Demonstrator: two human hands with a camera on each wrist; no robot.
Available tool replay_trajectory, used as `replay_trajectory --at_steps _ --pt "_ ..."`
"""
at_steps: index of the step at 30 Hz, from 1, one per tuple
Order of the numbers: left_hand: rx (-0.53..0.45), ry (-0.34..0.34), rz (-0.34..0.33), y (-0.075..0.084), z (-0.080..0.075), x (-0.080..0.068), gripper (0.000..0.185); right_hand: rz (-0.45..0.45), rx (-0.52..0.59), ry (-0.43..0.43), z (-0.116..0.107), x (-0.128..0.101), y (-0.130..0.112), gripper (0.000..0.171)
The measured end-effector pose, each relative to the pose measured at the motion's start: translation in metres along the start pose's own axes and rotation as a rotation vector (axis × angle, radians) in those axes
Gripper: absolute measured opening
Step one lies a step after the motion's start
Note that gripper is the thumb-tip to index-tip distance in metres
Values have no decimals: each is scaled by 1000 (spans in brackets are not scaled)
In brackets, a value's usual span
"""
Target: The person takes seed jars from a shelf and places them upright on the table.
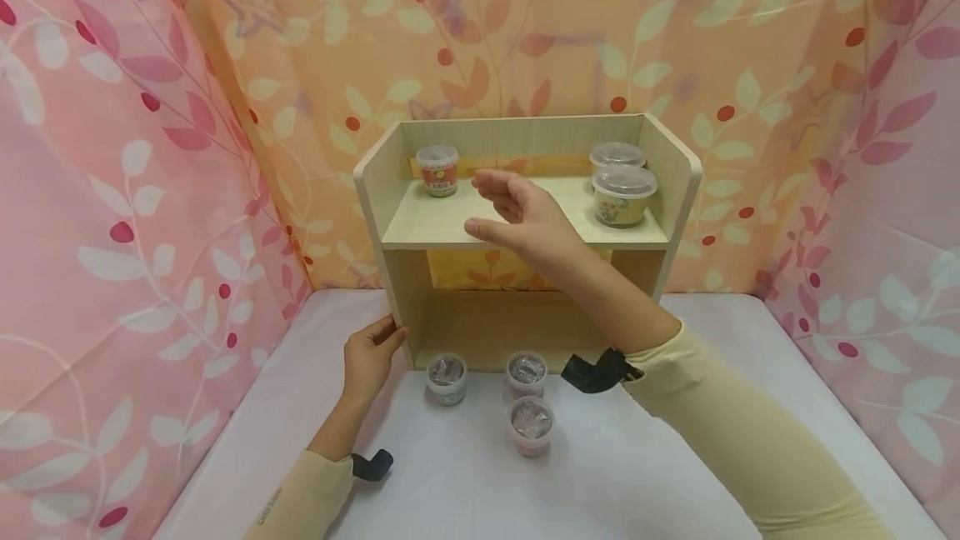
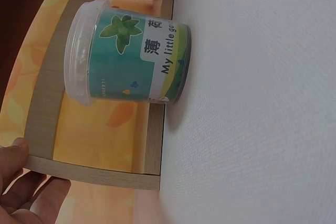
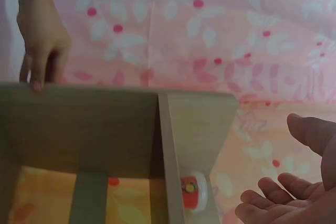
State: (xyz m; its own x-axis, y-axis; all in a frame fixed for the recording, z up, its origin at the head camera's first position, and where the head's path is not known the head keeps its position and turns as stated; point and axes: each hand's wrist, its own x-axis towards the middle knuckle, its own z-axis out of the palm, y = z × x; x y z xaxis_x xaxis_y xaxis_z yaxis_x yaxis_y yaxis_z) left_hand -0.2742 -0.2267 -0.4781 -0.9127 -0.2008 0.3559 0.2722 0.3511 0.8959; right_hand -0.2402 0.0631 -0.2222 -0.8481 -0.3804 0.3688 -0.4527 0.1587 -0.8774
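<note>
A light wooden two-level shelf [image 1: 420, 227] stands on the white table. My left hand [image 1: 388, 332] grips the lower front edge of its left side panel, thumb in front; the same hand [image 2: 23, 182] shows at the panel's edge in the left wrist view. My right hand [image 1: 480, 205] hovers open and empty in front of the upper shelf, palm turned left. The right wrist view shows that open right hand [image 3: 278, 177] beside the shelf end. A red-labelled cup [image 1: 438, 171] stands at the upper shelf's left, two lidded cups [image 1: 624, 195] at its right.
Three small lidded cups [image 1: 532, 426] stand on the table before the shelf; the left one is a teal mint-labelled cup [image 2: 128, 59]. The lower shelf compartment [image 1: 487, 323] holds nothing. Pink and orange leaf-print cloth walls [image 1: 112, 232] close in on three sides.
</note>
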Motion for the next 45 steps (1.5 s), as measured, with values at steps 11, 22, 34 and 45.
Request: replay_trajectory --at_steps 11,22,34,45 --pt "14 4 3 2 0 0 32 126 -24 61 -18 79 -1 80" --pt "-10 1 27 0 0 1 33 282 29 100 -2 134 21 88" --pt "4 1 26 -1 -1 2 34 337 -47 149 23 160 31 91" --pt "-6 1 14 -3 1 1 34 338 -97 184 33 162 31 90"
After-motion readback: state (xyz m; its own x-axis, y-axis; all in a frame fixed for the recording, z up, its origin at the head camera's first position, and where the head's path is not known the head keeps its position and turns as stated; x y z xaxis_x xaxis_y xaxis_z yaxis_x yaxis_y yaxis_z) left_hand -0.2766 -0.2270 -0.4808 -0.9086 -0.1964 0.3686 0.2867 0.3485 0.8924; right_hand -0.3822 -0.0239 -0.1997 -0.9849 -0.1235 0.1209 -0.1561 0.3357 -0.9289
